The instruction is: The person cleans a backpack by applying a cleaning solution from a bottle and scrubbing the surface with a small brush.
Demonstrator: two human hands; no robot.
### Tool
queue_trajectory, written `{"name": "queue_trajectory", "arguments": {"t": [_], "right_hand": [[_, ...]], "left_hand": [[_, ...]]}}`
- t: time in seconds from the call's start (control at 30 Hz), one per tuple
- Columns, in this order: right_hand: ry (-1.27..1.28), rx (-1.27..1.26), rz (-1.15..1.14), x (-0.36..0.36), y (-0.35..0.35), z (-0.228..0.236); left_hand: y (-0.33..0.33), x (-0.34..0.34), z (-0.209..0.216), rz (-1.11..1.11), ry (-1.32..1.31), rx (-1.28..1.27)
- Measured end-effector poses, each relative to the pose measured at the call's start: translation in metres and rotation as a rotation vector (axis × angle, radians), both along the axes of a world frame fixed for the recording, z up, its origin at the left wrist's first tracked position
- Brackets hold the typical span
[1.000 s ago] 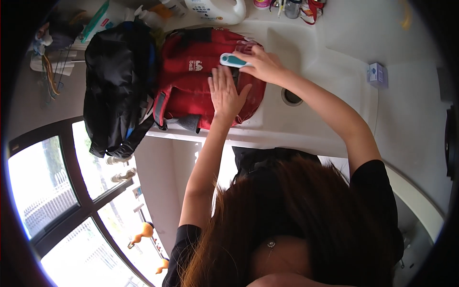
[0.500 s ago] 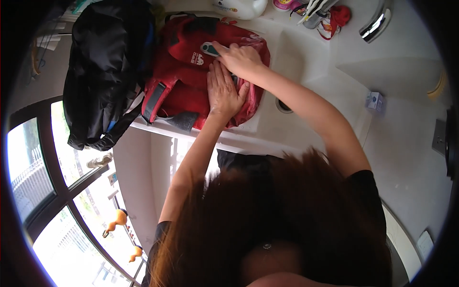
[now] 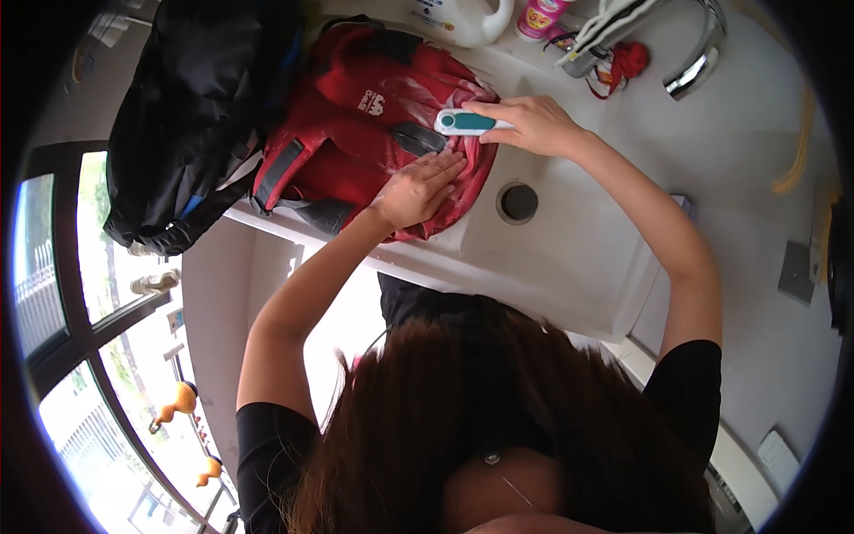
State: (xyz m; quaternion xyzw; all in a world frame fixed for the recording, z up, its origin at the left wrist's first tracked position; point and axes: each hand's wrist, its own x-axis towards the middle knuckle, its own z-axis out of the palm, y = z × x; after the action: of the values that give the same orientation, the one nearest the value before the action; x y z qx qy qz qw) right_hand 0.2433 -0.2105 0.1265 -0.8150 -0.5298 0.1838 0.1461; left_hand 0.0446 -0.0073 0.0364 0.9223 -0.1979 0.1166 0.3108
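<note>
A wet red backpack (image 3: 347,173) lies flat across the left part of the white sink (image 3: 578,258), with whitish suds on its right end and around a dark handle. Its grey-and-black straps reach toward the near rim. My left hand (image 3: 416,189) presses on the lower right of the bag, fingers extended and holding nothing. In my right hand (image 3: 538,126) is a scrub brush with a white and teal body (image 3: 469,122), gripped at its right end. The brush sits over the sudsy right end of the bag; its underside is hidden.
A black bag (image 3: 182,116) stands left of the red one. A round drain (image 3: 518,203) shows in the basin. Along the back are a white jug (image 3: 464,22), a pink bottle (image 3: 539,18), a red cloth (image 3: 630,60) and a chrome faucet (image 3: 698,69). Windows lie at left.
My right hand has moved right with the brush, from the bag's middle to its right end. My left hand has turned and shifted slightly down, uncovering the dark handle. The view has shifted too.
</note>
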Motion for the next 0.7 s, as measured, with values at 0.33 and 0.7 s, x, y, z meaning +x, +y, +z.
{"name": "queue_trajectory", "arguments": {"t": [0.33,0.7], "right_hand": [[-0.407,0.378,0.333,0.037,0.13,-0.088],[-0.237,0.274,0.288,0.02,0.11,-0.012]], "left_hand": [[-0.001,0.005,-0.005,-0.073,-0.026,-0.115],[-0.03,-0.011,0.008,0.203,0.125,-0.148]]}}
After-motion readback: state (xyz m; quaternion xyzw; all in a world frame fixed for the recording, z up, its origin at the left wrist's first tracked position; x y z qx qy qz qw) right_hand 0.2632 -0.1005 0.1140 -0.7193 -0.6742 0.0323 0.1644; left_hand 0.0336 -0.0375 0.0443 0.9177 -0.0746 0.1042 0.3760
